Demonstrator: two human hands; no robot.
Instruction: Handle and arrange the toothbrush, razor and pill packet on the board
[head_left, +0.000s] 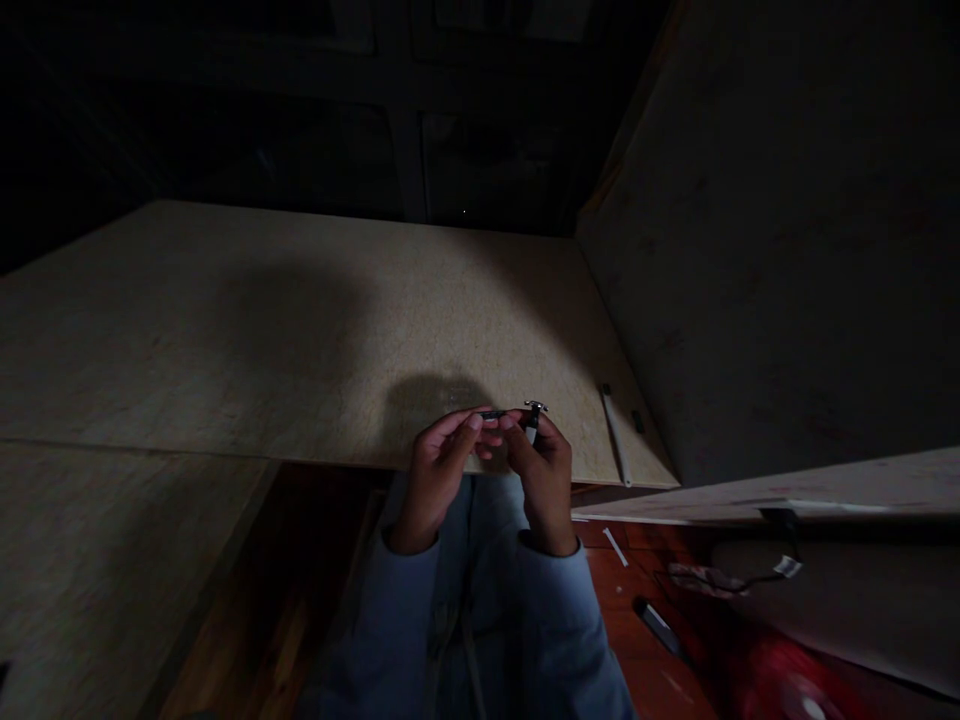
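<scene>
Tabletop (315, 330) stretching wide leftward, left hand (442, 455) and right hand (544, 465) pinching dark piece (492, 415) at near edge

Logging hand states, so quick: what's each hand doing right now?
Left hand: closed, pinching a small dark piece.
Right hand: closed, holding a white-and-black item with a metallic top; fingertips at the dark piece.

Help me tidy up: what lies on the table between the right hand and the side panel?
In the head view, a white stick lies nearer the right hand, and a small dark piece nearer the side panel.
</scene>
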